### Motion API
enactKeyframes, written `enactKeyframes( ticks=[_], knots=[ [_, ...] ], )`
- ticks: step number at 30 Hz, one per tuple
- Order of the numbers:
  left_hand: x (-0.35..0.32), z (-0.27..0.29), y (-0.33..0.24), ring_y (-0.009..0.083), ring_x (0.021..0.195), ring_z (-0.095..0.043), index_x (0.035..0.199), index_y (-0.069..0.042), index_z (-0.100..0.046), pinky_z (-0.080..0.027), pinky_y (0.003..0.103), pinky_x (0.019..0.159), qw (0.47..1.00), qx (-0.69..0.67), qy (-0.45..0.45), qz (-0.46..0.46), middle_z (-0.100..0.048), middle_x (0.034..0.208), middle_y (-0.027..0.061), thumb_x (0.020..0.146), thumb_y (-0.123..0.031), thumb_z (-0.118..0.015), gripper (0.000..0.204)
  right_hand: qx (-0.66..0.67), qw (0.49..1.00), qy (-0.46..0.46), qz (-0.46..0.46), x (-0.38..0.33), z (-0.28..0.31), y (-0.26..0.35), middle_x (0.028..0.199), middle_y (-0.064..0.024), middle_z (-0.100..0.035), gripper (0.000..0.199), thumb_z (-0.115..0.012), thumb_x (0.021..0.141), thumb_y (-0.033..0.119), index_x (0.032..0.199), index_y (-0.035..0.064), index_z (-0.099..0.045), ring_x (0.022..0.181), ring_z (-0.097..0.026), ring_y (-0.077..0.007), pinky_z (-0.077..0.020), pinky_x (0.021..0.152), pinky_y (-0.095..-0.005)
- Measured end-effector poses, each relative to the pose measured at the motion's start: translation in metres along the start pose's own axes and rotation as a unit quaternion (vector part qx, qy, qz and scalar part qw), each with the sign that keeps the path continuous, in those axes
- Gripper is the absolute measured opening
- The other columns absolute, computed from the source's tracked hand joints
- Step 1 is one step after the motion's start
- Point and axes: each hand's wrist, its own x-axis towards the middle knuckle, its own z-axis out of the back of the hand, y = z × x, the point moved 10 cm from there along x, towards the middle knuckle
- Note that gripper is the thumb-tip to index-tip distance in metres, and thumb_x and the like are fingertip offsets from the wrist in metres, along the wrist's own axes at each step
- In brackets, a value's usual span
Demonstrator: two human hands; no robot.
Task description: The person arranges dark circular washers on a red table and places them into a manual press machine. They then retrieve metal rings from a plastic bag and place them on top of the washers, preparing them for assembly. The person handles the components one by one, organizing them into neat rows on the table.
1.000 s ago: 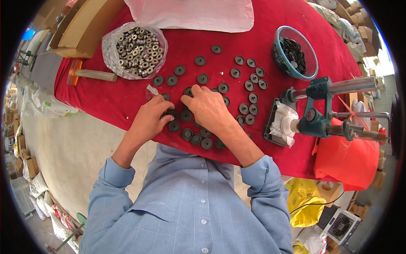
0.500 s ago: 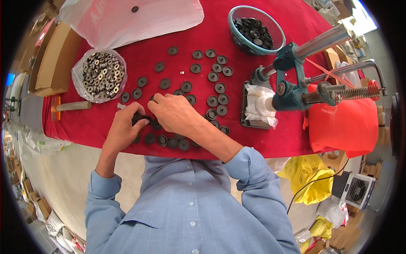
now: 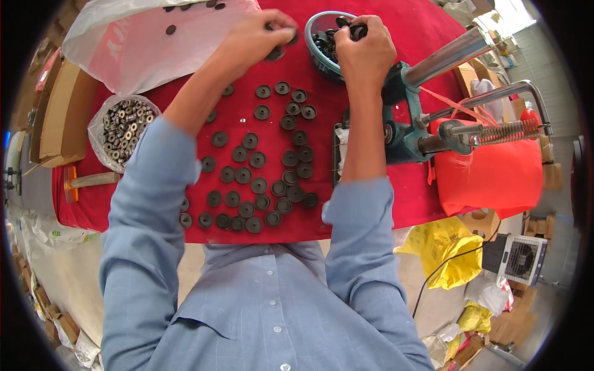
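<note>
My left hand [image 3: 263, 37] is raised over the far part of the table, its fingers closed round several black round caps [image 3: 276, 53]. Just right of it, my right hand [image 3: 369, 52] pinches black discs [image 3: 357, 29] above a clear bowl [image 3: 314, 55] with a blue-green rim. More black discs fill the bowl, partly hidden by the hand. Many black caps [image 3: 258, 185] with raised rims lie spread over the red cloth between my arms. My left forearm hides some of the cloth.
A green hand press [image 3: 402, 133] stands right of the caps, beside a red bag [image 3: 489, 176]. On the left are a bag of metal bearings [image 3: 127, 130], a hammer [image 3: 93, 180] and a cardboard box [image 3: 68, 114]. A white plastic bag [image 3: 148, 43] with discs lies at the back.
Both hands have left the near caps and moved far forward, the right to the bowl and the left beside it. Caps formerly under the hands now show. The view has shifted slightly.
</note>
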Motion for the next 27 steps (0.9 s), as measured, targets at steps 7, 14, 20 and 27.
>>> enactKeyframes(
  ticks=[7,14,20,27],
  knots=[
    [0.125,-0.06,0.025,0.0241,0.084,-0.077,0.108,-0.002,-0.08,-0.061,0.039,0.078,0.997,-0.01,-0.08,-0.013,-0.079,0.088,0.0115,0.089,-0.017,-0.074,0.025,0.107,0.993,0.006,-0.045,-0.04,0.004,-0.009,0.113,-0.0212,-0.072,0.044,-0.074,0.084,0.008,0.125,-0.0023,-0.065,0.105,-0.071,-0.0347,-0.0556,0.096,-0.0478],
    [0.109,-0.096,-0.009,0.0372,0.099,-0.078,0.111,-0.003,-0.079,-0.061,0.045,0.089,0.94,0.168,-0.289,-0.07,-0.079,0.102,0.0176,0.093,-0.027,-0.076,0.03,0.341,0.871,0.197,-0.295,-0.147,0.041,0.009,0.109,-0.016,-0.075,0.03,-0.069,0.095,0.0,0.124,-0.0026,-0.066,0.085,-0.075,-0.018,-0.0586,0.072,-0.0317],
    [0.091,-0.1,-0.025,0.0353,0.131,-0.065,0.141,-0.003,-0.064,-0.052,0.049,0.108,0.976,0.155,-0.014,-0.151,-0.064,0.141,0.0246,0.098,-0.04,-0.073,0.058,0.202,0.887,0.309,-0.278,-0.215,0.076,0.006,0.104,-0.0134,-0.072,0.026,-0.069,0.094,-0.001,0.12,-0.0004,-0.068,0.083,-0.075,-0.0211,-0.0584,0.071,-0.0324],
    [-0.086,-0.014,-0.024,0.0169,0.075,-0.067,0.106,0.0,-0.074,-0.054,0.032,0.069,0.968,0.17,0.05,-0.18,-0.072,0.09,0.01,0.094,-0.016,-0.075,0.02,0.138,0.916,0.352,-0.133,-0.236,0.065,0.032,0.094,-0.0094,-0.062,0.022,-0.082,0.087,0.009,0.108,0.0051,-0.074,0.078,-0.066,-0.0244,-0.0531,0.067,-0.0381]
  ],
)
